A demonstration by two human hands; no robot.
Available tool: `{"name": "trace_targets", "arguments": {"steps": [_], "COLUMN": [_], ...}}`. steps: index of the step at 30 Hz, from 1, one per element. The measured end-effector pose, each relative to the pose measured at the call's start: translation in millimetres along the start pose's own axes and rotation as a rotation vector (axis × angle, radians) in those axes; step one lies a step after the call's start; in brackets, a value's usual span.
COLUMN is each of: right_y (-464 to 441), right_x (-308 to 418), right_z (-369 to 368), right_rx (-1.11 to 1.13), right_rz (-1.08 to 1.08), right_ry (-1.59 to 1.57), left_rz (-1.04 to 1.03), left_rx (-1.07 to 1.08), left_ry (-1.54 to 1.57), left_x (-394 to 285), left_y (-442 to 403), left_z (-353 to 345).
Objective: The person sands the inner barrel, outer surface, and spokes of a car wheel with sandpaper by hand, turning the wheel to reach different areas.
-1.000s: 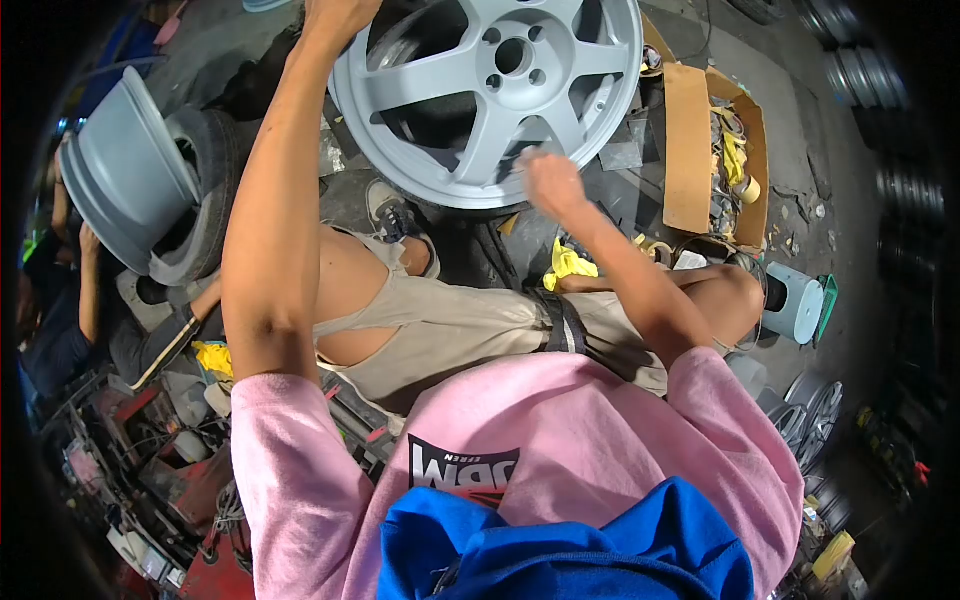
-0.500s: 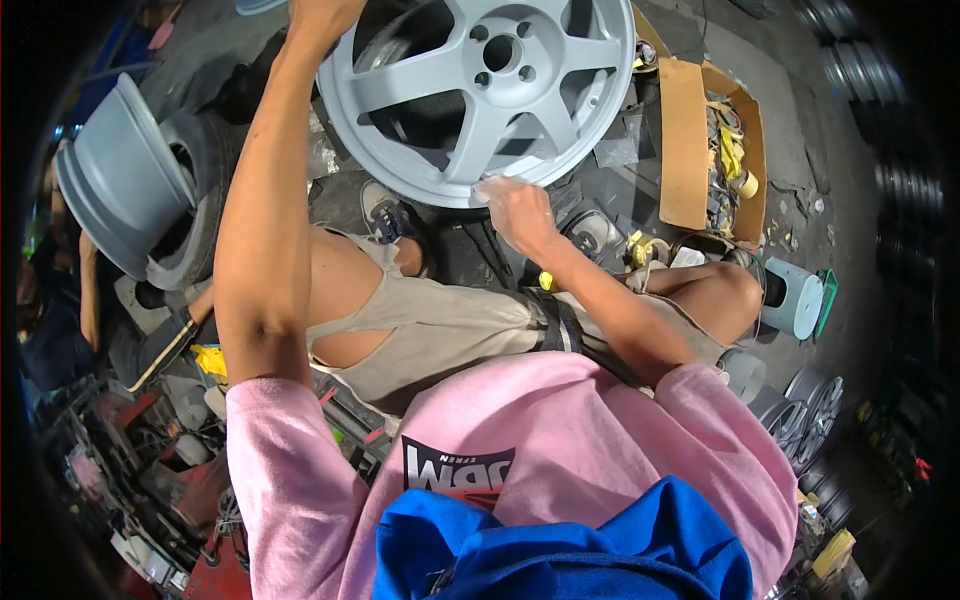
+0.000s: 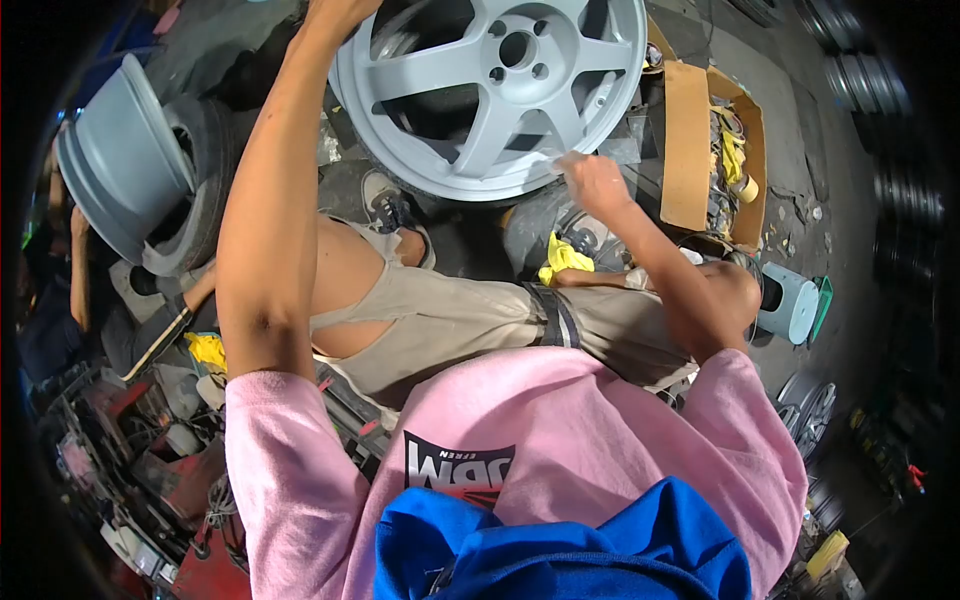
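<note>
A light grey alloy wheel (image 3: 490, 130) with broad spokes and a round centre hole stands in front of me at the top of the head view. My left hand (image 3: 342, 8) is at its upper left rim; the fingers are cut off by the frame's top edge. At the wheel's lower right rim is my right hand (image 3: 597, 185), its fingers closed on a pale, translucent piece that is blurred and looks like a sheet or cloth. A yellow cloth (image 3: 565, 258) lies below that hand, beside my leg.
An open cardboard box (image 3: 688, 150) with mixed items stands at the right, near a pale blue container (image 3: 790, 303). Another grey wheel (image 3: 125, 165) leans by a tyre at the left, with a co-worker's arm (image 3: 79, 270) beside it. Red machinery (image 3: 190, 480) fills the lower left.
My right hand has moved right along the wheel's lower rim since half a second ago. The wheel appears slightly farther right in view. My left hand remains at its upper left.
</note>
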State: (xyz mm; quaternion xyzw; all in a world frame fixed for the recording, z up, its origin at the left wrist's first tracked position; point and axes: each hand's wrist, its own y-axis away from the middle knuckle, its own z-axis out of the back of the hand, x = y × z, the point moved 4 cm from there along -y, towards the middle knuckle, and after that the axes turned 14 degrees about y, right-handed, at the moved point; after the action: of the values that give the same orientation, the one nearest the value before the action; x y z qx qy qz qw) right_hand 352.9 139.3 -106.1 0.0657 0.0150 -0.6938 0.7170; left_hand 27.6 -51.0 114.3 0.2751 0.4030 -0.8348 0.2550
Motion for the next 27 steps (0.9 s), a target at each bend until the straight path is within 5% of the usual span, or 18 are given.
{"name": "trace_targets", "arguments": {"steps": [3,7,9,13,16,22,25,27], "right_y": [7.2,25.3,23.9,25.4,29.3,-9.5,-10.1,-7.7], "right_x": [-23.1,-13.2,6.9,24.9,32.8,96.1,89.3,42.8], "right_z": [9.9,41.1,30.8,8.6,5.3,-4.7,9.6,-36.3], "right_rx": [0.268,-0.298,-0.300,-0.249,-0.012,-0.161,-0.229,-0.244], "right_rz": [-0.122,-0.199,-0.216,-0.281,-0.381,-0.328,-0.129,-0.126], "right_ry": [0.086,-0.098,-0.067,0.098,-0.042,-0.344,-0.363,0.081], "left_rz": [0.033,0.068,0.055,0.080,0.061,0.020,0.047,0.058], "left_rx": [0.000,0.004,0.001,0.004,0.018,0.021,0.025,0.026], "left_ry": [0.049,0.055,0.058,0.089,0.104,0.047,0.044,0.051], "left_x": [0.3,5.8,6.1,1.4,0.9,0.2,0.0,0.3], "left_y": [-0.2,-3.0,-3.8,-0.1,1.0,-2.2,0.0,-1.2], "left_z": [0.3,-0.2,0.9,-1.8,-2.9,-1.5,-1.5,-1.0]}}
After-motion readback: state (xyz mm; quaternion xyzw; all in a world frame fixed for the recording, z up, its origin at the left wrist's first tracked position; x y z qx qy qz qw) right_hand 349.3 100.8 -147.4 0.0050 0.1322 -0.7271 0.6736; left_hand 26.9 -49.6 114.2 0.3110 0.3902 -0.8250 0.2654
